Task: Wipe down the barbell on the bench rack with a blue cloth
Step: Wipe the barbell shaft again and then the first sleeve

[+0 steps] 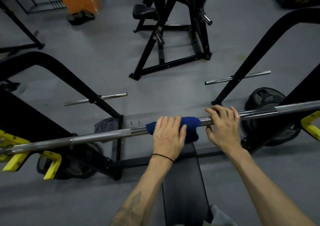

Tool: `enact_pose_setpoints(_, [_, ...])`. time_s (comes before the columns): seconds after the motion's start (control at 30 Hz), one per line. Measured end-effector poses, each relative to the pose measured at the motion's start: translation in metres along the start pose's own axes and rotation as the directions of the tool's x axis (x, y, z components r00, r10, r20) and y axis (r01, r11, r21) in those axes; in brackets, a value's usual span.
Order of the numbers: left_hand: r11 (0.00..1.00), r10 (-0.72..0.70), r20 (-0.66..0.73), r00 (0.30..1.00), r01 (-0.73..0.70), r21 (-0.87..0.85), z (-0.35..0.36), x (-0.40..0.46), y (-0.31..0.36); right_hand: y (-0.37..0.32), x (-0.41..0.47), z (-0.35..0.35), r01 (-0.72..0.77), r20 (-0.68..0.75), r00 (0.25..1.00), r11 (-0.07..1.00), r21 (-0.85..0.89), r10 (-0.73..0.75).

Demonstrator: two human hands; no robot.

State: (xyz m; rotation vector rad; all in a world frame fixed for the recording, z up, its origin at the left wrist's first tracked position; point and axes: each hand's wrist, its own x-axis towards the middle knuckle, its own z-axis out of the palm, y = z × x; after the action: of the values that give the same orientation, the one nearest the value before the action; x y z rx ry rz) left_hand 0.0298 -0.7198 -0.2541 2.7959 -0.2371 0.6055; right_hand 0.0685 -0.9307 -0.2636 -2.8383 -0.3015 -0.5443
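A steel barbell (97,136) runs across the view from lower left to upper right, resting on the yellow hooks (52,165) of a black bench rack. A blue cloth (191,124) is wrapped over the bar near its middle. My left hand (168,135) lies over the cloth, fingers curled around it and the bar. Just to the right, my right hand (225,123) grips the bare bar, thumb underneath. The hands are almost touching.
A black padded bench (183,179) lies under the bar. Weight plates (265,97) lean on the rack's right upright and at lower left (69,166). A grey rag (105,126) lies on the floor. Another black machine (173,35) stands ahead.
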Motion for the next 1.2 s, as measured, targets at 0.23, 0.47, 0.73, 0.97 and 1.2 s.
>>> enact_pose_setpoints(0.23, [0.985,-0.105,0.036,0.994,0.099,0.14,0.0,0.006,-0.006,-0.029,-0.001,0.007,-0.185,-0.029,0.982,0.982,-0.031,0.184])
enact_pose_setpoints(0.47, [0.992,0.103,0.04,0.994,-0.106,0.068,0.01,-0.002,-0.005,-0.013,-0.008,0.0,-0.086,0.026,0.996,0.993,-0.078,0.088])
enact_pose_setpoints(0.73, [0.963,-0.176,-0.039,0.984,0.18,0.202,-0.01,-0.021,-0.047,-0.043,-0.002,0.004,-0.162,0.047,0.985,0.981,-0.105,0.168])
enact_pose_setpoints(0.97, [0.995,0.079,-0.07,0.994,-0.074,0.071,0.014,-0.011,-0.005,-0.054,-0.016,0.017,0.143,-0.041,0.988,0.985,-0.099,-0.147])
enact_pose_setpoints(1.2, [0.983,-0.033,-0.085,0.996,0.048,0.178,-0.035,-0.055,-0.112,-0.031,0.034,0.006,0.429,0.112,0.902,0.892,-0.144,-0.416])
